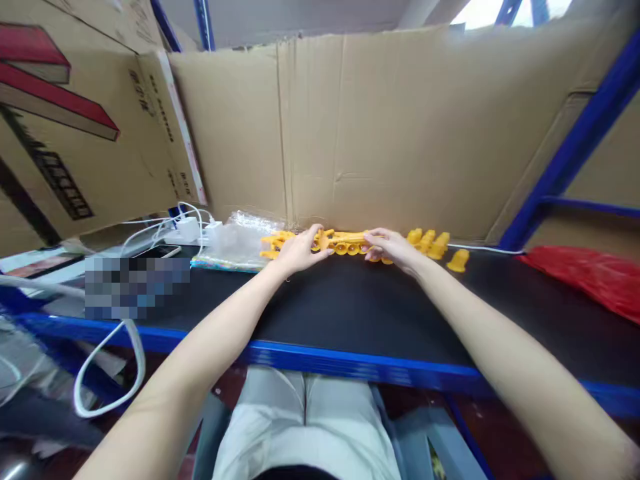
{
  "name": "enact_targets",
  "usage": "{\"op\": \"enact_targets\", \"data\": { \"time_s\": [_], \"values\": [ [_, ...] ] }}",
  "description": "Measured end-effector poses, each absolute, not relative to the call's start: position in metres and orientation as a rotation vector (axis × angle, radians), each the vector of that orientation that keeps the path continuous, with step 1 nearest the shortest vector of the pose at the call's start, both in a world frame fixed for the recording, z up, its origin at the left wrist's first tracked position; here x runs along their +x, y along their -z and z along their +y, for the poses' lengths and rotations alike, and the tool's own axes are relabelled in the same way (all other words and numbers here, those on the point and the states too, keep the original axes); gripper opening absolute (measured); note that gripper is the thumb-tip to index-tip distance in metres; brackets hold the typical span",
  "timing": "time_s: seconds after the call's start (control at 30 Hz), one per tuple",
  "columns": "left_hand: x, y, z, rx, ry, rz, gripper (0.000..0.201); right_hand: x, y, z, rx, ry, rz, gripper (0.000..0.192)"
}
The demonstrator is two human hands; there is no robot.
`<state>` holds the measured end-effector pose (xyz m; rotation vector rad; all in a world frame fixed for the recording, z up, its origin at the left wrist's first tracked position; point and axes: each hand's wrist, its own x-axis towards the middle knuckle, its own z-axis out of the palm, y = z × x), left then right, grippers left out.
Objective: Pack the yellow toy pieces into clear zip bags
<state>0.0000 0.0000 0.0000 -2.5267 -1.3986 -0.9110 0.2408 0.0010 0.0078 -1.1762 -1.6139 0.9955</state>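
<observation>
At the back of the black shelf, both hands are among small yellow plastic parts. My left hand [301,251] has its thumb and fingers closed around a yellow plastic piece [325,239]. A slim yellow length [349,237] runs from there towards my right hand [391,247], whose fingers are pinched at its other end. Below it lies a row of yellow cup-like parts [341,249] with round openings facing me. More yellow parts [273,244] lie left of my left hand. Beyond my right hand stand several yellow bell-shaped pieces [438,245], one [458,261] apart from the others.
A clear plastic bag [243,238] lies left of the parts. White chargers [188,229] with cables and a phone [159,251] are further left. A red plastic bag [585,275] lies at right. Cardboard [400,133] walls the back; a blue rail [345,363] edges the front.
</observation>
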Motion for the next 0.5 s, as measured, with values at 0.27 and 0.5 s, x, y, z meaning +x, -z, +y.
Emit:
{"op": "enact_targets", "data": {
  "time_s": [0.27,0.5],
  "values": [
    [-0.005,0.006,0.006,-2.511,0.81,-1.423,0.037,0.284,-0.003,0.026,-1.297,-0.086,-1.409,0.039],
    [-0.002,0.006,0.007,-2.518,0.773,-1.419,0.03,0.322,0.004,0.022,-1.525,0.537,-1.634,0.032]
  ]
}}
